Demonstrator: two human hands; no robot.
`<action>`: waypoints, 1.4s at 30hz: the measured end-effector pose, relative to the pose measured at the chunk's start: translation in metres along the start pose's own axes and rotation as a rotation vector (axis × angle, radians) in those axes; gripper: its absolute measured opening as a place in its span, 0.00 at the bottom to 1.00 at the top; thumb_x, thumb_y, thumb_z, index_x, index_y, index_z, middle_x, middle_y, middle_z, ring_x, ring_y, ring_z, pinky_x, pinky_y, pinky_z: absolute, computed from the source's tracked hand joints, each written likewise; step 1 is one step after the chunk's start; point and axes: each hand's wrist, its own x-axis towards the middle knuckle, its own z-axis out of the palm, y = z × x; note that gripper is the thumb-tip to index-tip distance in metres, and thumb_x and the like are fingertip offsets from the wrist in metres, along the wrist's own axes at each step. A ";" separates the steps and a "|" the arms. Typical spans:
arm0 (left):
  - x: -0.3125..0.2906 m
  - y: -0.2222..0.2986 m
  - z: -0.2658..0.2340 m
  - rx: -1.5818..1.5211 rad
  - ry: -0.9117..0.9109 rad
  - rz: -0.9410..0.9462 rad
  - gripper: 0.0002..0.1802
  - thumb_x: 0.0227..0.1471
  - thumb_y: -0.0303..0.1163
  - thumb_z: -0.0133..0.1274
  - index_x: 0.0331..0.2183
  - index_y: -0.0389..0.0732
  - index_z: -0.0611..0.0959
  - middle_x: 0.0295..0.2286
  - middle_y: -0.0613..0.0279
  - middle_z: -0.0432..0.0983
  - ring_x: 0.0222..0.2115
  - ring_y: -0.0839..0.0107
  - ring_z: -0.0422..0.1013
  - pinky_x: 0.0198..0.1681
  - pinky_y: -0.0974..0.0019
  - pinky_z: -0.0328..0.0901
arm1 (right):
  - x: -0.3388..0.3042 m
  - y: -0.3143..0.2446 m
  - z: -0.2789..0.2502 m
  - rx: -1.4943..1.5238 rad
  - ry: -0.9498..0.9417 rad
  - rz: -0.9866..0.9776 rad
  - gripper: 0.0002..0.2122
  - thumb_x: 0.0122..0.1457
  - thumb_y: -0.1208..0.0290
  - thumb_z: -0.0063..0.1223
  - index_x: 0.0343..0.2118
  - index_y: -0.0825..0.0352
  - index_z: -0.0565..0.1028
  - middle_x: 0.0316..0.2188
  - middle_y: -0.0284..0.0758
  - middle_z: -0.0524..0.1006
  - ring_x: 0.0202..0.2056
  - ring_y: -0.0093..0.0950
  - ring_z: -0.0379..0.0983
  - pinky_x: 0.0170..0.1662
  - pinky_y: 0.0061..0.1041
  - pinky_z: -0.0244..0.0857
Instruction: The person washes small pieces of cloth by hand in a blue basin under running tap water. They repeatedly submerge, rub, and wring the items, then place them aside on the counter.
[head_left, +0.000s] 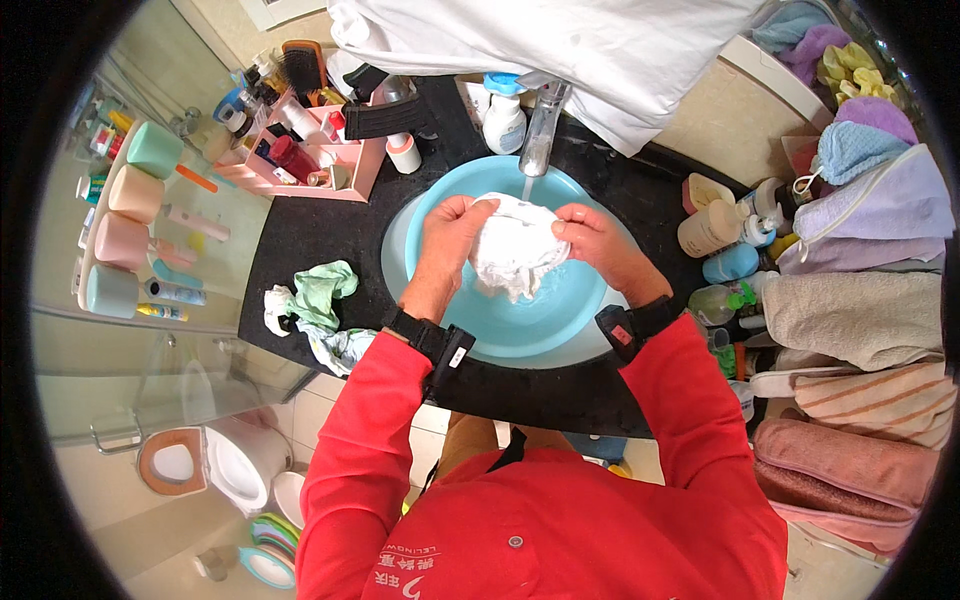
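You have a white cloth (518, 255) spread between your two hands, over the blue basin (510, 330), with both of them pinched on it: your left grip (450, 235) has the upper left edge between thumb and fingers, and your right grip (600, 247) has the right side, a little lower down. The fabric lies in the gap between the two, touching both, so neither is nearer to it; its held edge slants gently down from left to right, and its body hangs from there toward you in a bunched, ragged hem. It is crumpled and about as long as wide, so you cannot tell a clear long axis, nor whether the hem touches the water. Just beyond the held edge, between your two grips and away from you, the tap (543, 130) sends a stream down behind the cloth. The basin sits in a white sink (396, 250) set into the black surface (300, 235). A crumpled green and white garment (325, 290) rests on that surface to the left of your left grip and nearer to you. Farther off beyond the same grip stands a pink organizer (352, 183); a white pump bottle (503, 128) is beside the tap; past your right grip come more bottles (710, 230), then hanging towels (850, 310).
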 end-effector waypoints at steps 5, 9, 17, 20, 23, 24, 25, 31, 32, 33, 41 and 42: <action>0.001 0.004 -0.001 0.085 -0.119 -0.118 0.14 0.43 0.38 0.62 0.22 0.40 0.77 0.19 0.67 0.73 0.20 0.81 0.67 0.23 0.76 0.60 | 0.001 -0.004 0.002 0.260 0.104 0.004 0.08 0.58 0.72 0.44 0.38 0.69 0.69 0.33 0.32 0.72 0.36 0.22 0.70 0.41 0.22 0.66; 0.003 0.020 -0.013 0.249 -0.136 -0.031 0.12 0.44 0.39 0.60 0.27 0.42 0.77 0.22 0.71 0.73 0.22 0.83 0.66 0.27 0.78 0.60 | 0.004 -0.010 0.004 0.090 0.197 -0.135 0.07 0.58 0.74 0.43 0.38 0.69 0.70 0.33 0.31 0.72 0.35 0.19 0.69 0.39 0.19 0.65; 0.000 -0.021 -0.024 -0.081 -0.124 -0.029 0.21 0.53 0.37 0.47 0.47 0.39 0.70 0.40 0.62 0.71 0.39 0.70 0.69 0.38 0.66 0.68 | -0.014 0.008 0.021 -0.349 0.032 -0.402 0.11 0.53 0.77 0.47 0.40 0.67 0.73 0.35 0.33 0.73 0.33 0.20 0.70 0.36 0.18 0.64; -0.005 -0.059 -0.031 -0.120 0.130 -0.324 0.31 0.53 0.43 0.46 0.55 0.39 0.60 0.52 0.56 0.60 0.49 0.59 0.61 0.45 0.53 0.65 | -0.017 0.047 0.036 -0.418 -0.178 -0.151 0.16 0.53 0.77 0.49 0.46 0.67 0.70 0.38 0.38 0.74 0.37 0.25 0.72 0.39 0.22 0.65; -0.008 -0.087 -0.037 -0.097 0.261 -0.507 0.39 0.54 0.48 0.44 0.59 0.40 0.49 0.59 0.53 0.43 0.58 0.50 0.44 0.51 0.37 0.53 | -0.015 0.077 0.029 -0.657 -0.269 -0.059 0.17 0.52 0.76 0.49 0.47 0.67 0.70 0.39 0.41 0.74 0.37 0.30 0.72 0.40 0.26 0.65; -0.008 -0.092 -0.039 -0.127 0.250 -0.501 0.39 0.54 0.49 0.43 0.59 0.40 0.49 0.60 0.54 0.39 0.59 0.50 0.39 0.52 0.35 0.49 | -0.013 0.083 0.020 -0.673 -0.256 0.001 0.17 0.52 0.76 0.50 0.47 0.68 0.70 0.40 0.42 0.74 0.37 0.31 0.72 0.41 0.27 0.65; -0.009 -0.096 -0.040 -0.154 0.252 -0.510 0.39 0.55 0.50 0.42 0.59 0.40 0.48 0.60 0.54 0.36 0.60 0.50 0.35 0.52 0.33 0.46 | -0.010 0.087 0.011 -0.685 -0.240 0.056 0.17 0.52 0.76 0.50 0.47 0.68 0.70 0.40 0.42 0.74 0.37 0.32 0.72 0.41 0.28 0.64; -0.012 -0.102 -0.045 -0.233 0.286 -0.519 0.41 0.55 0.54 0.40 0.59 0.40 0.47 0.60 0.51 0.33 0.60 0.49 0.31 0.53 0.30 0.42 | 0.008 0.108 -0.030 -0.717 -0.026 0.127 0.16 0.50 0.73 0.52 0.44 0.69 0.71 0.38 0.43 0.75 0.38 0.35 0.72 0.42 0.28 0.64; -0.013 -0.102 -0.045 -0.250 0.298 -0.532 0.41 0.55 0.55 0.39 0.59 0.40 0.46 0.60 0.50 0.33 0.60 0.49 0.30 0.53 0.30 0.42 | 0.012 0.111 -0.033 -0.739 0.002 0.157 0.16 0.50 0.72 0.52 0.44 0.70 0.71 0.37 0.43 0.75 0.39 0.35 0.72 0.42 0.28 0.64; -0.013 -0.103 -0.044 -0.256 0.308 -0.546 0.41 0.55 0.54 0.39 0.59 0.40 0.48 0.60 0.49 0.32 0.60 0.48 0.30 0.53 0.30 0.42 | 0.016 0.114 -0.036 -0.751 -0.020 0.121 0.16 0.50 0.72 0.52 0.43 0.70 0.71 0.37 0.43 0.75 0.39 0.36 0.72 0.42 0.29 0.64; -0.006 -0.127 -0.034 0.054 -0.007 -0.614 0.33 0.51 0.49 0.47 0.52 0.37 0.64 0.55 0.51 0.53 0.56 0.53 0.49 0.50 0.41 0.54 | 0.065 0.135 -0.030 -1.251 -0.092 0.024 0.19 0.49 0.76 0.51 0.47 0.64 0.69 0.54 0.43 0.63 0.50 0.39 0.64 0.49 0.32 0.61; -0.003 -0.133 -0.033 0.087 -0.027 -0.617 0.33 0.50 0.49 0.48 0.52 0.37 0.65 0.53 0.53 0.56 0.54 0.55 0.53 0.49 0.44 0.56 | 0.073 0.141 -0.028 -1.263 -0.036 0.008 0.19 0.49 0.76 0.49 0.47 0.62 0.70 0.55 0.43 0.60 0.49 0.40 0.65 0.48 0.34 0.62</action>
